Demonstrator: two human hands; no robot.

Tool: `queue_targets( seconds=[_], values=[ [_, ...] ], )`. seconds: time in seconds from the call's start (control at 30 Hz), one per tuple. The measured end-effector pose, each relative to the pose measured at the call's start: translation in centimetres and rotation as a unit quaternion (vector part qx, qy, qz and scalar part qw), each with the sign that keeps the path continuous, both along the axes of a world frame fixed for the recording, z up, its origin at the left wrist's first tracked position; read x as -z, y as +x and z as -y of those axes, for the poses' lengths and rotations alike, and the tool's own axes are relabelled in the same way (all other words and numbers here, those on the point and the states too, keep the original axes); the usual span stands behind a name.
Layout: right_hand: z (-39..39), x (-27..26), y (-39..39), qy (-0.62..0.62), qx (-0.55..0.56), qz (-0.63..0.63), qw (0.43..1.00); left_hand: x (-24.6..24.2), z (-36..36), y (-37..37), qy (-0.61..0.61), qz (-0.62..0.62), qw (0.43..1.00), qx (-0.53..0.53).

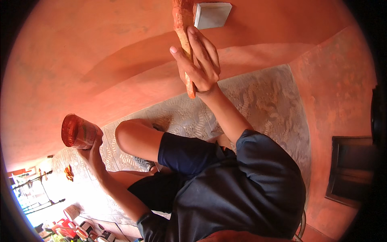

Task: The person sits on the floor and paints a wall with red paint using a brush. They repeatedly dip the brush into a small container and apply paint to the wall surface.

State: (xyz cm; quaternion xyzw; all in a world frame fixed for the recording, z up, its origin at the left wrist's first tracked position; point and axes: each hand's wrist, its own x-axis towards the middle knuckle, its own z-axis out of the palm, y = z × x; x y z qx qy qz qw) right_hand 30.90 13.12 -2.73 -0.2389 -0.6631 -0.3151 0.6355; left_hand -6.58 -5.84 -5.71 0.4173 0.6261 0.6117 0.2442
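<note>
My right hand (201,60) grips the wooden handle of a paintbrush (185,36), with the thumb on one side and the fingers on the other. The brush is smeared with orange-red paint, and its upper end runs out of the top of the view against the orange wall (127,39). Close to the brush, a white square cover plate (213,15) is fixed on the wall. Lower left, my left hand (93,151) holds a clear plastic tub (82,131) from beneath. Red paint coats its inside, and the tub is tilted with its mouth away from me.
Patterned tiles (260,96) cover the floor under my bent legs. A dark framed panel (350,169) is on the right wall. At lower left are an orange cloth-like item (69,173), a pale bucket (71,212), several jumbled containers (87,228) and a dark metal railing (45,190).
</note>
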Motion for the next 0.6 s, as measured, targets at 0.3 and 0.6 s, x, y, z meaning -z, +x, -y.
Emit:
queue_targets(
  seconds=[0.3, 0.6],
  values=[
    [-0.4, 2.3, 0.4, -0.040, -0.015, 0.028, 0.999, -0.1, 0.6, -0.6, -0.015, -0.016, 0.999, -0.025],
    [-0.8, 3.5, -0.3, -0.034, -0.018, 0.001, 0.999, -0.7, 0.2, -0.3, -0.019, -0.033, 0.999, 0.002]
  ],
)
